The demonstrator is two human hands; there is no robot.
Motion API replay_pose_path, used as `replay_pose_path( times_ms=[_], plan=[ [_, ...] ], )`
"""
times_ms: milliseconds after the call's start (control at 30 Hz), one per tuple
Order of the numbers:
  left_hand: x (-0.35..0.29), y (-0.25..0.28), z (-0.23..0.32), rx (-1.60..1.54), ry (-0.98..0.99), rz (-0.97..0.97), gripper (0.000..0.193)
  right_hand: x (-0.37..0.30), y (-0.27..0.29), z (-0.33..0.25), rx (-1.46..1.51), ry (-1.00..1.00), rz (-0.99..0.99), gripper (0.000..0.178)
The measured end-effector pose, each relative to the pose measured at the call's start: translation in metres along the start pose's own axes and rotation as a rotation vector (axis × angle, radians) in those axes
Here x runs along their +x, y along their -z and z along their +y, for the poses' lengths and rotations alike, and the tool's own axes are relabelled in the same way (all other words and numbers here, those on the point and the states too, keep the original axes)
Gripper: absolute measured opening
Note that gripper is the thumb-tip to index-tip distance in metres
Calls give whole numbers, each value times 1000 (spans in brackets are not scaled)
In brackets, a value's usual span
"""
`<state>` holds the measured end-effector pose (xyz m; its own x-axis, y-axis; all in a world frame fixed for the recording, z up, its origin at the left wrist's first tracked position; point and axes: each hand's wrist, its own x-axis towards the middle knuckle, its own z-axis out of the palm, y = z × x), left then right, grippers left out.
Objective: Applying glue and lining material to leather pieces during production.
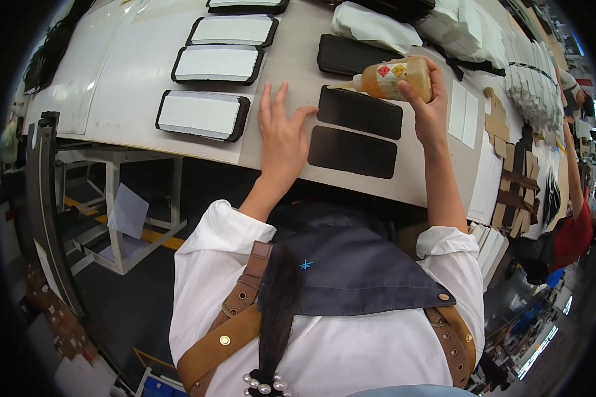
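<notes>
My right hand (425,99) grips a squeeze bottle (381,79) of amber liquid, tipped on its side with the nozzle pointing left. The nozzle tip is at the upper left corner of a black rectangular panel (359,114) with rounded corners. A second black panel (352,152) lies just nearer to me, lengthwise alongside the first. My left hand (281,139) has its fingers spread over the table, holding nothing. Its index fingertip is at the left edge of the farther panel; whether it presses on it I cannot tell.
Several black-edged pieces with white tops (202,114) stand in a column on the left. Behind the bottle lies a black stack (351,54) beside white wrapping (374,28). White bundles (530,83) and brown strips (516,185) sit on the right. A person in red (573,231) is at far right.
</notes>
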<state>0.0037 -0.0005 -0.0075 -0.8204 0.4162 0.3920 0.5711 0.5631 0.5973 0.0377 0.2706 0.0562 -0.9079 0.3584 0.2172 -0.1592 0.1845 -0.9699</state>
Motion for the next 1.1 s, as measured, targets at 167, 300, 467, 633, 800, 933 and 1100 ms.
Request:
replay_pose_path(
  times_ms=[167, 300, 467, 633, 800, 933, 1100],
  plan=[
    [1, 0, 0, 2, -5, -4, 30, 0, 0, 0, -20, -5, -18, 65],
    [1, -1, -2, 12, -18, 4, 31, -3, 0, -6, -26, -27, -27, 64],
    [1, 0, 0, 14, -14, 1, 31, -13, 2, -6, -27, -68, -99, 65],
    [2, -1, 1, -6, 0, 9, 35, -25, 9, -4, 9, -99, -122, 66],
    [2, 0, 3, -6, 5, -9, 36, -27, 56, 4, 389, -221, 79, 76],
    [1, 0, 0, 6, -6, -33, 34, -27, 97, -8, 268, -89, 227, 64],
    [1, 0, 1, 6, -8, -47, 36, -34, 118, -17, -38, -72, 238, 61]
  ],
)
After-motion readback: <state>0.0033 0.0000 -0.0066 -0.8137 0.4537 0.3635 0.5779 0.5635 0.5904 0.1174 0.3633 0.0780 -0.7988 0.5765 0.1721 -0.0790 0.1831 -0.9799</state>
